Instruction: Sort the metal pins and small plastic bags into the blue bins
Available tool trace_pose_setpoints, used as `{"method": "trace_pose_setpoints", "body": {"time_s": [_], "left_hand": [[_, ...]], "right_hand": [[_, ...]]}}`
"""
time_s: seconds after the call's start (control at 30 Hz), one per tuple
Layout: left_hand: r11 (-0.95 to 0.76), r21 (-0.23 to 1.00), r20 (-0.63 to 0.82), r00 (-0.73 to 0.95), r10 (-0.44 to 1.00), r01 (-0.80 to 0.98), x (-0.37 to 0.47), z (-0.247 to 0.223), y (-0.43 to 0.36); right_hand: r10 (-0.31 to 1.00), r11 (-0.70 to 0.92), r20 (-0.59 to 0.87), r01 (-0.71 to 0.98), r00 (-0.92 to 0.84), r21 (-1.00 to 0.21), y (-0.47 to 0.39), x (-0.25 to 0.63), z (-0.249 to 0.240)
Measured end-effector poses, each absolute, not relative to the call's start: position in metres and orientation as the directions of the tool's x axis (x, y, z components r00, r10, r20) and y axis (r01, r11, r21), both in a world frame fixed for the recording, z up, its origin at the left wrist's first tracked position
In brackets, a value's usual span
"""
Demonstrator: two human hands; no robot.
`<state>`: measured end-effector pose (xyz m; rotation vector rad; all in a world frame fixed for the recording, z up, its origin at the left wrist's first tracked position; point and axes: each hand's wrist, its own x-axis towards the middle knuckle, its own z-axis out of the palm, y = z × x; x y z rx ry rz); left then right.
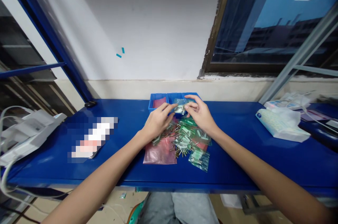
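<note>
Between my two hands is a small clear plastic bag [180,107] with small pale parts in it. My left hand [159,118] pinches its left side with thumb and forefinger. On the right side, the thumb and fingers of my right hand [198,112] close on it too. Just behind the bag stand blue bins [157,106], the left one holding something pink. Below my hands lies a heap of small metal pins and pale pieces [183,139], with a pink plastic bag [161,152] and a small clear bag of parts [199,159] at its front.
A tissue pack [281,125] lies on the blue table [232,118] at the right. White power strips with cables [34,129] lie at the far left, near a blurred-out flat object [92,139]. A wall and a window close off the back.
</note>
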<state>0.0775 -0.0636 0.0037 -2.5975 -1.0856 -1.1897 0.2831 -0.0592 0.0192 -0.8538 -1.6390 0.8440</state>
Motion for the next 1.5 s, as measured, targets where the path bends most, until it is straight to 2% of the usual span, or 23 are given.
{"method": "trace_pose_setpoints", "body": {"time_s": [0.13,0.27,0.33,0.43,0.53,0.67,0.8,0.9,0.97,1.07,1.13,1.23,1.3,1.4,1.5], "left_hand": [[-0.745,0.287,0.716,0.382,0.585,0.602,0.078,0.010,-0.063],[-0.735,0.355,0.691,0.367,0.622,0.578,0.082,0.015,-0.062],[-0.730,0.363,0.656,0.398,0.641,0.579,0.085,0.017,-0.059],[-0.716,0.374,0.609,0.426,0.669,0.589,0.088,0.023,-0.051],[-0.692,0.378,0.610,0.397,0.686,0.614,0.086,0.032,-0.038],[-0.662,0.312,0.575,0.420,0.702,0.681,0.073,0.035,-0.022],[-0.656,0.219,0.516,0.485,0.706,0.722,0.062,0.022,-0.012],[-0.682,0.187,0.502,0.528,0.685,0.707,0.058,0.010,-0.007],[-0.697,0.187,0.513,0.536,0.670,0.692,0.058,0.004,-0.004],[-0.719,0.200,0.541,0.537,0.647,0.665,0.058,-0.001,-0.001],[-0.724,0.216,0.548,0.533,0.645,0.655,0.058,-0.002,0.000],[-0.727,0.240,0.549,0.528,0.648,0.643,0.058,-0.002,0.001],[-0.732,0.255,0.546,0.530,0.648,0.632,0.058,-0.001,0.001],[-0.735,0.276,0.528,0.541,0.655,0.620,0.056,0.001,0.000],[-0.742,0.277,0.526,0.550,0.649,0.611,0.054,0.004,-0.002]], "right_hand": [[0.839,0.518,0.467,0.145,-0.281,-0.843,-0.056,0.286,0.017],[0.786,0.608,0.583,0.422,-0.203,-0.672,-0.055,0.288,0.016],[0.760,0.620,0.623,0.496,-0.187,-0.608,-0.055,0.289,0.018],[0.781,0.601,0.591,0.496,-0.201,-0.626,-0.048,0.294,0.022],[0.800,0.559,0.592,0.486,-0.102,-0.672,-0.030,0.309,0.025],[0.815,0.485,0.576,0.473,0.059,-0.735,-0.001,0.337,0.031],[0.846,0.380,0.523,0.572,0.103,-0.727,0.022,0.350,0.030],[0.887,0.310,0.461,0.690,0.038,-0.654,0.034,0.346,0.022],[0.899,0.308,0.433,0.790,-0.060,-0.530,0.037,0.342,0.016],[0.851,0.340,0.502,0.890,-0.153,-0.305,0.031,0.338,0.010],[0.804,0.394,0.558,0.888,-0.208,-0.236,0.021,0.336,0.009],[0.758,0.558,0.526,0.801,-0.386,-0.216,0.002,0.332,0.006],[0.735,0.607,0.509,0.770,-0.449,-0.196,-0.008,0.328,0.002],[0.732,0.608,0.518,0.768,-0.443,-0.202,-0.016,0.323,-0.006],[0.751,0.596,0.526,0.754,-0.400,-0.278,-0.017,0.320,-0.011]]}}
